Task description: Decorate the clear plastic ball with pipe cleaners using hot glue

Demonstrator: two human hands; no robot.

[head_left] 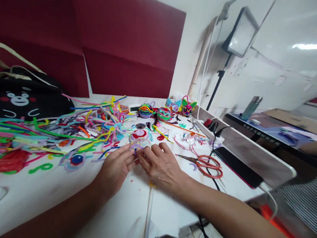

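My left hand [118, 167] and my right hand [158, 164] meet over the white table [135, 210]. Between their fingertips is a small light purple piece [135, 146], pinched from both sides and partly hidden by the fingers. Just beyond it lies a round pink and purple shape with red parts [139, 134]. A translucent stick [148, 219] with a yellowish end lies below my right hand. To the right of that hand are scissors with orange handles [208, 165]. A purple shape with a blue centre [76, 159] lies left of my left hand.
Colourful fuzzy stems [70, 125] pile up at the left, beside a black bag [22, 100]. Decorated balls [164, 113] stand at the back. A black phone [238, 166] and cables edge the right side. A person in a striped top [312, 193] is at the far right.
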